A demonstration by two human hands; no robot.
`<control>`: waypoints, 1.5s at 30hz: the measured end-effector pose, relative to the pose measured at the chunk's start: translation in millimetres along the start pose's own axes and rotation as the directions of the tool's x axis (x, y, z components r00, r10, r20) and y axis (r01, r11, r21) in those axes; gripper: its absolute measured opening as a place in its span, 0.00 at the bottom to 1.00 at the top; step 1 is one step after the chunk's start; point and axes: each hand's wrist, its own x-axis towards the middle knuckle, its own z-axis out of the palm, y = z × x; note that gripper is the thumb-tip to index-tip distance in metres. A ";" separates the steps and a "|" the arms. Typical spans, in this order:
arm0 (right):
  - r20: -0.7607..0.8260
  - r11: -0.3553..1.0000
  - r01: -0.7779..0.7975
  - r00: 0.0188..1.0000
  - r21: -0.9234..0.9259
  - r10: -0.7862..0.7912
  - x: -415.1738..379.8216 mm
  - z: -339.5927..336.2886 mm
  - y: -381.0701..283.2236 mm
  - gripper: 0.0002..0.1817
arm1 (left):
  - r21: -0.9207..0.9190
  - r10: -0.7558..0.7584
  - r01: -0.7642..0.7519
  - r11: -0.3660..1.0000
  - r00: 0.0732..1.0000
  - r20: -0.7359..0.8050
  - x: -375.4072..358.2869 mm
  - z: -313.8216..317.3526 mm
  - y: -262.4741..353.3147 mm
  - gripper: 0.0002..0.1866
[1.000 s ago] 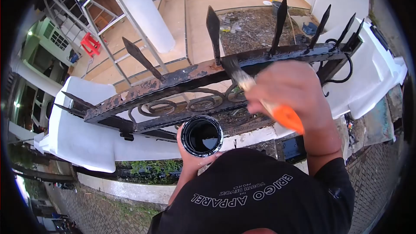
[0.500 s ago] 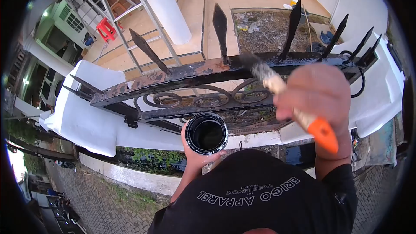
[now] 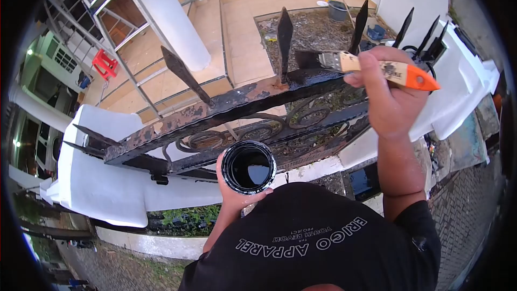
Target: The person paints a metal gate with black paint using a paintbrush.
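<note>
Your right hand (image 3: 390,105), clenched on the orange-tipped wooden paintbrush (image 3: 371,67), has lifted its bristles off the rusty black iron fence rail (image 3: 237,102), stroke paused, while your left hand (image 3: 234,196) still grips the open round can of black paint (image 3: 249,167)

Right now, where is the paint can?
In the head view the paint can sits low and centre, held open-topped in the left hand, just below the iron fence rail and left of the right hand holding the brush.

Brush (image 3: 344,62) above rail (image 3: 226,105) (perhaps touching)
</note>
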 end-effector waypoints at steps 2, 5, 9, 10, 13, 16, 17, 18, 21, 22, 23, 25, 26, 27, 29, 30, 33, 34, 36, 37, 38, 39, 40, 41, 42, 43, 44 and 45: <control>-0.123 0.989 -0.088 0.987 0.120 0.103 -9.9 14.4 7.1 0.04 | -0.039 -0.011 0.010 0.999 1.000 -0.008 0.2 -1.4 0.0 0.68; -0.041 0.987 -0.150 0.987 0.059 0.152 -22.4 19.3 2.8 0.05 | -0.034 -0.022 0.022 0.999 1.000 0.004 0.1 -7.9 -2.5 0.68; -0.121 0.989 -0.146 0.982 0.026 0.148 -35.4 -4.4 -13.2 0.05 | 0.006 -0.004 0.004 1.000 0.999 0.039 4.0 -14.0 -3.4 0.69; -0.141 0.996 -0.085 0.987 -0.007 0.083 -32.0 -5.3 -15.1 0.06 | -0.024 -0.022 0.022 0.999 0.999 0.028 2.9 -13.5 -3.9 0.69; -0.198 0.991 -0.114 0.972 0.072 0.126 -21.5 16.9 -4.8 0.05 | -0.046 -0.022 0.024 0.999 0.999 0.028 4.0 -12.6 -4.4 0.69; -0.067 0.994 -0.099 0.993 -0.049 0.096 -33.3 10.1 -4.2 0.04 | 0.010 0.000 -0.001 1.000 1.000 0.023 2.5 -13.4 -3.2 0.69; 0.008 0.991 -0.009 1.000 -0.134 0.010 -39.5 4.1 -7.5 0.03 | 0.040 0.025 -0.026 0.999 0.999 0.020 2.9 -13.9 -4.2 0.69; -0.016 0.994 -0.049 0.999 -0.096 0.048 -47.7 -2.2 -11.5 0.02 | 0.078 0.036 -0.038 0.996 0.999 0.028 2.2 -16.4 -6.5 0.69; -0.273 0.974 -0.189 0.937 0.122 0.216 -65.3 0.5 -19.6 0.02 | 0.023 0.015 -0.015 1.000 1.000 0.006 -0.5 -13.9 -8.0 0.69; -0.190 0.983 -0.183 0.966 -0.036 0.173 -69.4 -9.4 -13.6 0.02 | 0.024 0.007 -0.007 1.000 1.000 0.013 -2.7 -14.0 -7.7 0.69; -0.197 0.981 -0.189 0.964 -0.040 0.178 -69.7 -6.7 -11.1 0.02 | 0.017 -0.004 0.004 1.000 1.000 0.008 -3.5 -14.0 -7.4 0.69; -0.068 0.981 0.006 0.998 -0.195 -0.020 -66.2 0.7 -5.6 0.05 | 0.007 -0.012 0.012 1.000 1.000 0.016 -3.1 -10.5 -6.3 0.70; -0.071 0.965 0.045 0.995 -0.258 -0.066 -66.6 -3.3 1.2 0.04 | -0.014 -0.033 0.033 0.999 0.999 0.005 -4.1 -9.9 -3.9 0.70; -0.083 0.964 0.041 0.994 -0.262 -0.065 -69.3 -13.0 10.7 0.04 | -0.033 -0.052 0.052 0.998 0.999 -0.006 -4.5 -10.1 -1.7 0.70; -0.378 0.975 -0.119 0.925 -0.190 0.039 -72.4 -35.8 26.6 0.03 | -0.013 -0.020 0.020 1.000 1.000 0.014 -5.6 -13.0 -3.0 0.70; -0.384 0.974 -0.118 0.923 -0.194 0.035 -72.5 -43.2 28.2 0.03 | -0.018 -0.029 0.029 0.999 1.000 0.006 -7.0 -14.2 -2.8 0.70; -0.561 0.975 -0.111 0.827 -0.191 -0.016 -75.4 -53.5 24.7 0.03 | -0.064 -0.069 0.069 0.996 0.998 0.000 -7.5 -12.9 -2.1 0.69; -0.355 0.911 0.015 0.918 -0.413 -0.176 -80.7 -49.4 21.7 0.03 | -0.050 -0.059 0.059 0.997 0.998 0.001 -7.6 -14.2 -2.3 0.69; 0.072 0.811 0.277 0.957 -0.515 -0.281 -84.2 -33.8 7.3 0.05 | -0.048 -0.047 0.046 0.998 0.999 -0.011 -8.2 -12.1 -0.6 0.68; 0.246 0.828 0.363 0.928 -0.428 -0.280 -80.9 -21.3 -1.6 0.07 | -0.050 -0.045 0.045 0.998 0.999 0.002 -8.8 -13.4 -2.3 0.68; 0.250 0.797 0.449 0.892 -0.404 -0.375 -81.9 -7.4 0.3 0.08 | -0.060 -0.082 0.082 0.995 0.997 0.016 -10.1 -17.6 -5.2 0.68; 0.253 0.757 0.531 0.848 -0.381 -0.466 -84.3 0.2 2.6 0.09 | -0.069 -0.118 0.120 0.990 0.992 0.032 -11.1 -22.1 -7.3 0.67; 0.248 0.752 0.528 0.850 -0.395 -0.466 -84.5 -3.5 2.2 0.09 | -0.039 -0.129 0.131 0.991 0.990 0.056 -11.1 -25.7 -8.4 0.67; 0.171 0.828 0.424 0.905 -0.367 -0.388 -83.6 -10.4 2.8 0.07 | -0.043 -0.123 0.126 0.991 0.990 0.072 -9.9 -25.4 -6.8 0.67; 0.099 0.889 0.317 0.948 -0.329 -0.301 -82.5 -20.3 4.0 0.06 | -0.063 -0.120 0.122 0.990 0.992 0.046 -8.7 -23.2 -3.8 0.67; -0.011 0.868 0.192 0.975 -0.457 -0.221 -82.6 -38.5 12.3 0.03 | -0.087 -0.120 0.122 0.989 0.993 0.021 -8.6 -20.6 -2.8 0.67; -0.291 0.927 0.089 0.935 -0.364 -0.204 -85.2 -53.0 33.1 0.01 | -0.097 -0.103 0.103 0.990 0.995 0.011 -8.2 -20.0 -4.9 0.67; -0.408 0.957 -0.044 0.909 -0.287 -0.081 -82.1 -75.5 43.0 0.01 | -0.106 -0.104 0.107 0.989 0.994 0.028 -8.8 -19.8 -6.6 0.67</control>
